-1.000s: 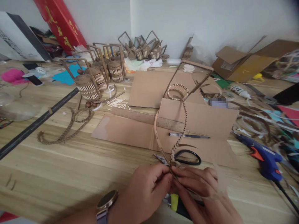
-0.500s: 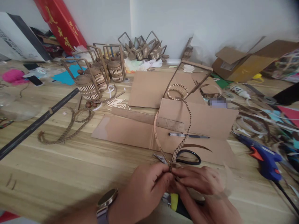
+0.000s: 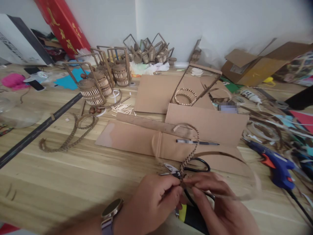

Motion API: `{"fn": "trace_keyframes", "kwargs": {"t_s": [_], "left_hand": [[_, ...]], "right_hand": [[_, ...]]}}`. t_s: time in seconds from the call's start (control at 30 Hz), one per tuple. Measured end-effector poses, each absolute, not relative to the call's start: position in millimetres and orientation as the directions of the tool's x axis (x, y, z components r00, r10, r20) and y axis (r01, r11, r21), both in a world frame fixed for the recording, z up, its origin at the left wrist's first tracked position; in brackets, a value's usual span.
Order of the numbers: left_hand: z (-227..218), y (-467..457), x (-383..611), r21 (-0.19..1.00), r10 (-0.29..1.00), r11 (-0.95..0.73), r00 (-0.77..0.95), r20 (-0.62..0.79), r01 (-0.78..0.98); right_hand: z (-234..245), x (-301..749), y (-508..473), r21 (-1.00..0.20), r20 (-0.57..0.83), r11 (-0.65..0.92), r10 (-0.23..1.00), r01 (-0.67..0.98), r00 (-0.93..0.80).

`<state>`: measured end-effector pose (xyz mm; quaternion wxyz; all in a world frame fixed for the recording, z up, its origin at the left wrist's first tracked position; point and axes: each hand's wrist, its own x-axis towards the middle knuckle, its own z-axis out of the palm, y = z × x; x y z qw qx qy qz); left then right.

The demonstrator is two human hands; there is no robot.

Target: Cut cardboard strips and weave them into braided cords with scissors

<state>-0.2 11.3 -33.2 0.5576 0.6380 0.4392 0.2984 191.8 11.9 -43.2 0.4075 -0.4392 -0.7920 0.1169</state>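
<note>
My left hand (image 3: 154,200), with a watch (image 3: 112,209) on the wrist, pinches the lower end of a narrow braided brown strip (image 3: 188,158). From there the braid curves up over the cardboard (image 3: 144,138) and ends in a loose, blurred loop. My right hand (image 3: 217,195) is closed, fingertips against the left ones, on a thin flat brown strip (image 3: 227,153) that bows out to the right, partly smeared by motion. Scissors with black handles (image 3: 206,168) lie just beyond and partly under the fingers. Below the hands a yellow-and-black handle (image 3: 192,217) is partly hidden.
Lidded woven baskets (image 3: 90,93) stand at the left, near white sticks (image 3: 123,108) and a coiled braid (image 3: 68,140). A pen (image 3: 207,143) rests on the cardboard. An open woven ring (image 3: 185,97) sits behind it. A blue glue gun (image 3: 276,166) lies right.
The tall loop above my hands has opened and dropped lower, its flat side swinging left. The thin strip now arcs far out to the right. My right hand has shifted slightly right.
</note>
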Motion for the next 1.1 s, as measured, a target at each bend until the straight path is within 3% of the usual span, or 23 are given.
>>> {"fn": "trace_keyframes", "kwargs": {"t_s": [0.43, 0.6, 0.77, 0.83, 1.0, 1.1], "left_hand": [[-32.2, 12.0, 2.6, 0.977, 0.916, 0.129, 0.358, -0.182, 0.167], [-32.4, 11.3, 2.8, 0.974, 0.924, 0.095, 0.345, -0.164, 0.207], [-34.5, 9.2, 1.4, 0.972, 0.9, 0.04, 0.413, -0.136, 0.232], [-35.2, 8.8, 1.3, 0.977, 0.896, 0.076, 0.416, -0.155, 0.2], [-36.9, 8.9, 1.3, 0.986, 0.905, 0.135, 0.394, -0.162, 0.097], [-36.6, 9.1, 1.4, 0.984, 0.915, 0.118, 0.369, -0.16, 0.132]], "right_hand": [[-38.7, 190.6, 12.3, -0.213, 0.58, 0.698, 0.653, 0.684, -0.486], [-41.4, 194.0, 9.9, -0.264, 0.565, 0.705, 0.666, 0.659, -0.487], [-48.7, 193.6, 6.9, -0.572, 0.459, 0.503, 0.851, 0.648, -0.255], [-50.6, 192.5, 6.4, -0.627, 0.453, 0.487, 0.863, 0.607, -0.224], [-47.9, 190.8, 5.8, -0.55, 0.536, 0.587, 0.793, 0.594, -0.288], [-47.2, 191.7, 6.0, -0.49, 0.55, 0.635, 0.757, 0.597, -0.353]]}}
